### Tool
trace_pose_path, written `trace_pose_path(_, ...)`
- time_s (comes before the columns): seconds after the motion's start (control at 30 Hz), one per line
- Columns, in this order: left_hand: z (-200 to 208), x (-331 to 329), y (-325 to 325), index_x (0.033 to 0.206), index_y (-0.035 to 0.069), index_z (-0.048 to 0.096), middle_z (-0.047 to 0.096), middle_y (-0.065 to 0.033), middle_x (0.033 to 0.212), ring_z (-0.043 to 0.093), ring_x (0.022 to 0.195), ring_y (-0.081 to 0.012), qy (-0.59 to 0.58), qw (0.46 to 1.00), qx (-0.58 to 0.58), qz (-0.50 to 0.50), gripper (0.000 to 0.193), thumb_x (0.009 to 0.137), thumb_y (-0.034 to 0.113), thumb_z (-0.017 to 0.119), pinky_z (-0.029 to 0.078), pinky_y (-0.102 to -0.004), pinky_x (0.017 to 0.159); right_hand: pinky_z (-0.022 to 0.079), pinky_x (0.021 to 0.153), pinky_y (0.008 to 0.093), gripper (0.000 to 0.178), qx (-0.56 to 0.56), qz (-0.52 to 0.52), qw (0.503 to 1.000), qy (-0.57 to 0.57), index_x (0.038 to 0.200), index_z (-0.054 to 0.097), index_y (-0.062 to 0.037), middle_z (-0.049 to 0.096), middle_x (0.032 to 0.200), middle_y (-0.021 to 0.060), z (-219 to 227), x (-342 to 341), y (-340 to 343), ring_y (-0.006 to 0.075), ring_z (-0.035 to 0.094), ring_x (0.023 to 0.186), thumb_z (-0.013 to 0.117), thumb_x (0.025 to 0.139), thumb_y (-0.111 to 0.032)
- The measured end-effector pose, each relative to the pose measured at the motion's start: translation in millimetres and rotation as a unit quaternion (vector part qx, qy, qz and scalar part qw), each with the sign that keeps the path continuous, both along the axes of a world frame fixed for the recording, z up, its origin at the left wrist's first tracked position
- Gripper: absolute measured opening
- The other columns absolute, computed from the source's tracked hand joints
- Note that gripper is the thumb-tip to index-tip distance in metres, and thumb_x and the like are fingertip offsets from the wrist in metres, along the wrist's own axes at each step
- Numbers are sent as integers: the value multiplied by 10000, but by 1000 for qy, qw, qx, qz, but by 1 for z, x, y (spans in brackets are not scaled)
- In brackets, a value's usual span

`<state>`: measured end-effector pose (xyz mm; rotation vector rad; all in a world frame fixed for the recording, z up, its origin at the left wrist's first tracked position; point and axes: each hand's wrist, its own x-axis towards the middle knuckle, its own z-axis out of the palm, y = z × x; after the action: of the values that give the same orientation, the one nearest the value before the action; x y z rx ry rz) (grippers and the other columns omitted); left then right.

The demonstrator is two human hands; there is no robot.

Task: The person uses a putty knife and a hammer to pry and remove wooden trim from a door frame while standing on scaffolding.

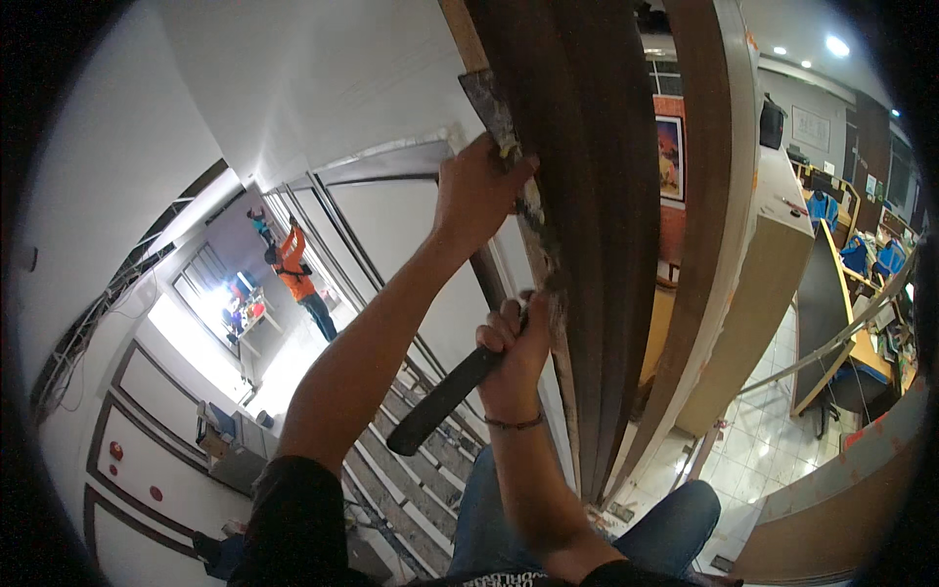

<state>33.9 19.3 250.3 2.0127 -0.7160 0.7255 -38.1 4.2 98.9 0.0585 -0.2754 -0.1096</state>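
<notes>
Head view: bare hands at the dark-brown wooden frame (pixel 608 245), seemingly braced together.
The left hand (pixel 479 191) sets half-bent fingers against the frame's crusted edge (pixel 534 210), perhaps for steadiness; whether they grip it, I cannot tell. The right hand (pixel 515 347) closes round a black-handled tool (pixel 442 403) high up, likely for control, its far end at that edge, handle slanting down-left.
</notes>
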Motion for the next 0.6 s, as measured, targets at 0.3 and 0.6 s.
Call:
trace_pose_path(0.3,1,12,10,805,-48,556,587,-124,609,618,529,-189,-19,1000,20,8,344,818,265,700,487,-346,512,273,419,182,205,50,6,996,75,892,461,-161,336,599,-58,4,4,12,39,312,486,513,964,-346)
trace_pose_path(0.6,0,6,11,783,-42,566,572,-125,576,575,484,-215,-31,999,-1,28,334,805,261,703,447,-355,486,256,392,187,194,0,49,999,23,857,475,-164,294,595,-57,16,-5,12,43,278,465,462,990,-306)
